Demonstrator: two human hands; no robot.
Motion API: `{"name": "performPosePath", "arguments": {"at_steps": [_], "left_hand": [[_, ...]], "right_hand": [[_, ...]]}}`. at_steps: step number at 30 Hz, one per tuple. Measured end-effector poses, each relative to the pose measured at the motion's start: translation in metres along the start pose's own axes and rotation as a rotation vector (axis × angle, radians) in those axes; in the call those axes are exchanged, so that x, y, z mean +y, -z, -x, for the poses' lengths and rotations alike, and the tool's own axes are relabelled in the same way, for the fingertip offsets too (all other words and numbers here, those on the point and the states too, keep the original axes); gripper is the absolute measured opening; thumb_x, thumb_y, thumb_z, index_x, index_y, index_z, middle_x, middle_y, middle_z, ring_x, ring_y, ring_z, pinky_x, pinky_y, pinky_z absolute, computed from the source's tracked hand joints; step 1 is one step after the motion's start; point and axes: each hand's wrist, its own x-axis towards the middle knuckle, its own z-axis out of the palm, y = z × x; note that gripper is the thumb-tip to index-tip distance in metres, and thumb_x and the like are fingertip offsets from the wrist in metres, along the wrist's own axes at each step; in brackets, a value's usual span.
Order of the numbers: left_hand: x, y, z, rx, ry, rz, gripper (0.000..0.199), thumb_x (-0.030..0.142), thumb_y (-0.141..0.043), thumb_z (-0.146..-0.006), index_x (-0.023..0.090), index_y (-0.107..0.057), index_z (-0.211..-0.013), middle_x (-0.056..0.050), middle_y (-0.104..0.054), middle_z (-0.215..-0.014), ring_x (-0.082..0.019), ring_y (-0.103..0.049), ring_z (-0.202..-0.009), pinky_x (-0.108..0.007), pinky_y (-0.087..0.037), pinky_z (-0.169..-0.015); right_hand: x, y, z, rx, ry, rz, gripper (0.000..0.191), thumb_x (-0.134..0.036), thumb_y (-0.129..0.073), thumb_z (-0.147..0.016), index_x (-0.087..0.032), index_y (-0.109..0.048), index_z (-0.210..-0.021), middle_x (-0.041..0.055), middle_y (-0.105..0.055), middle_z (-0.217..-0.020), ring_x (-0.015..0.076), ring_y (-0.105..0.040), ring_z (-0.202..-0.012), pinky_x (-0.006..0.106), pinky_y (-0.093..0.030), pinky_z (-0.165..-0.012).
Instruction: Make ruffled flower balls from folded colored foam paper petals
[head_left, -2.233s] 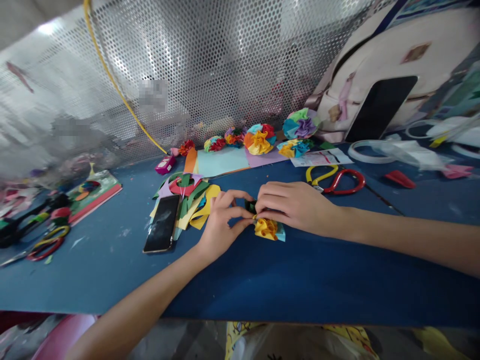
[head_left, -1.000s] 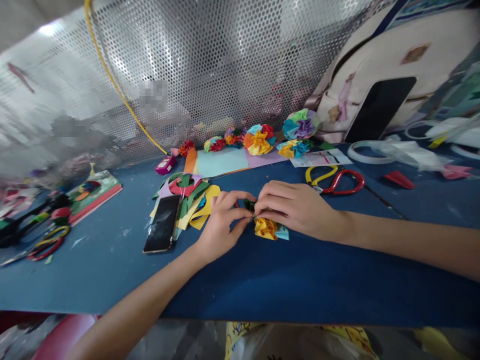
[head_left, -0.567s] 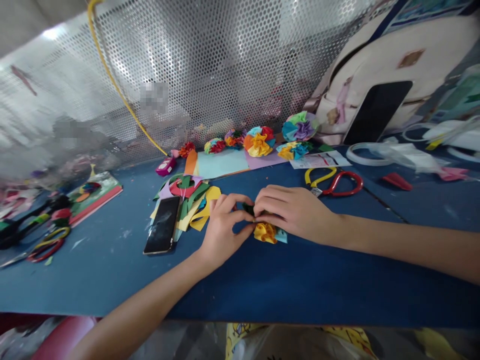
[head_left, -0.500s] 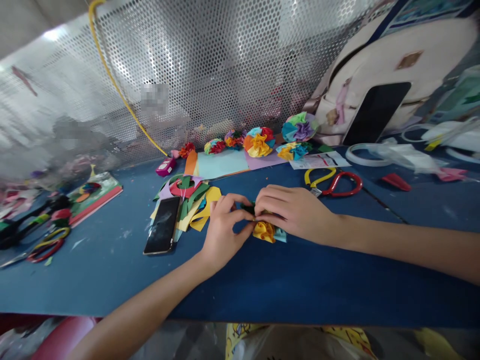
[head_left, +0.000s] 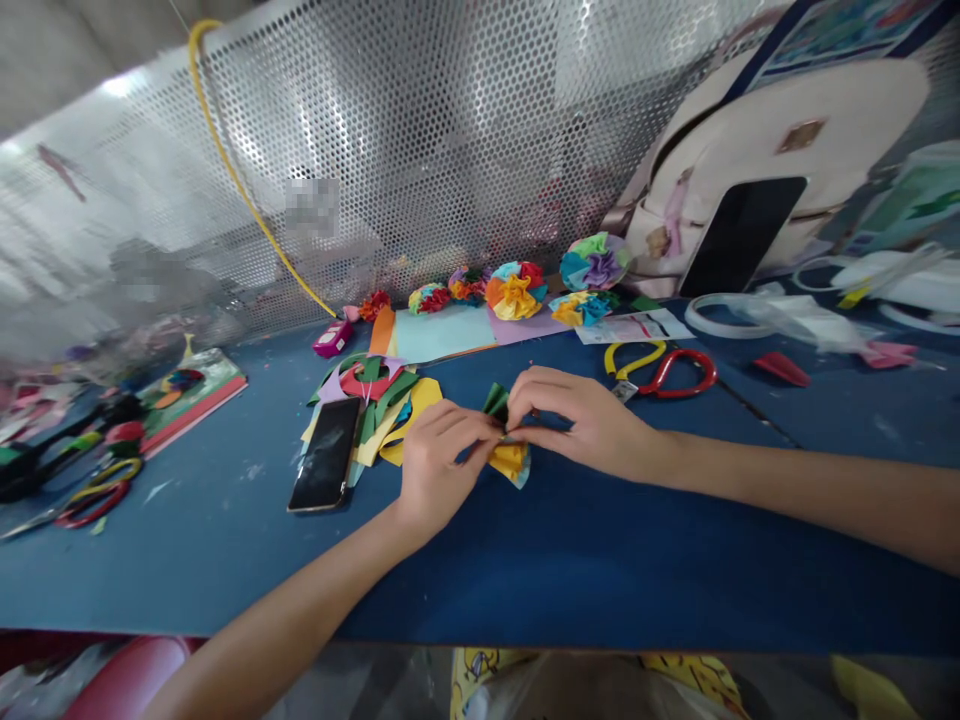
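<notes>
Between my two hands is a small gathered paper flower [head_left: 511,463] in yellow, light blue and dark green. My left hand [head_left: 444,462] pinches its left side, thumb and fingertips pressed together. From the right, my right hand [head_left: 574,418] pinches the same piece close to its middle, so the fingertips of both hands almost meet. The green part sticks up above the fingers, while the yellow and blue part fans out below them. The centre of the flower is hidden by my fingertips.
Left of my hands, a phone [head_left: 326,455] rests beside paper scraps [head_left: 411,420]. Red-and-yellow scissors [head_left: 679,372] lie at right. Finished paper flowers [head_left: 517,292] line the back near light-blue paper sheets [head_left: 442,332]. A backpack [head_left: 757,140] with a phone [head_left: 742,235] leaning on it stands back right.
The paper flower has turned between my fingers: its yellow and blue part now hangs further left, and more green shows above. Both hands stay close together with small finger movements.
</notes>
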Motion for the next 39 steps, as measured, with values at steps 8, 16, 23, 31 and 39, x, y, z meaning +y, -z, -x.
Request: {"name": "performPosePath", "arguments": {"at_steps": [8, 16, 23, 31, 39], "left_hand": [[-0.004, 0.002, 0.001, -0.024, 0.102, 0.004, 0.016, 0.006, -0.072, -0.089, 0.021, -0.076, -0.084, 0.000, -0.078, -0.075, -0.016, -0.063, -0.068, -0.029, -0.050, -0.066], [-0.003, 0.000, 0.000, -0.023, 0.098, 0.028, 0.016, 0.011, -0.071, -0.092, 0.023, -0.080, -0.086, 0.000, -0.080, -0.075, -0.017, -0.065, -0.067, -0.031, -0.050, -0.067], [-0.003, 0.000, 0.000, -0.023, 0.194, 0.048, 0.016, 0.009, -0.072, -0.089, 0.021, -0.081, -0.085, -0.001, -0.077, -0.072, -0.016, -0.064, -0.066, -0.031, -0.051, -0.067], [-0.005, 0.001, 0.002, -0.029, 0.268, 0.080, 0.013, 0.013, -0.073, -0.089, 0.022, -0.082, -0.084, -0.002, -0.076, -0.072, -0.016, -0.063, -0.065, -0.030, -0.051, -0.065], [-0.004, 0.001, 0.002, -0.017, 0.287, 0.104, 0.013, 0.012, -0.075, -0.088, 0.022, -0.082, -0.083, -0.002, -0.076, -0.072, -0.016, -0.062, -0.064, -0.031, -0.051, -0.064]], "right_hand": [[0.049, 0.065, -0.015, -0.478, -0.231, 0.381, 0.010, -0.025, -0.061, -0.092, -0.023, -0.071, -0.096, 0.0038, -0.073, -0.097, 0.0192, -0.064, -0.080, 0.029, -0.037, -0.063], [0.055, 0.053, -0.001, -0.584, -0.165, 0.509, 0.015, -0.011, -0.053, -0.090, -0.021, -0.061, -0.082, 0.0045, -0.068, -0.087, 0.0212, -0.064, -0.079, 0.031, -0.033, -0.060], [0.042, 0.065, -0.013, -0.575, -0.229, 0.387, 0.013, -0.025, -0.047, -0.100, -0.023, -0.060, -0.096, 0.0040, -0.072, -0.092, 0.0192, -0.062, -0.074, 0.030, -0.034, -0.063], [0.004, 0.068, -0.019, -0.506, -0.036, 0.293, 0.018, -0.032, -0.047, -0.105, -0.023, -0.060, -0.095, 0.0000, -0.068, -0.088, 0.0167, -0.061, -0.075, 0.030, -0.037, -0.067], [-0.001, 0.052, -0.012, -0.391, 0.298, 0.655, 0.027, -0.013, -0.040, -0.104, -0.019, -0.065, -0.094, 0.0036, -0.066, -0.083, 0.0198, -0.059, -0.076, 0.032, -0.035, -0.062]]}}
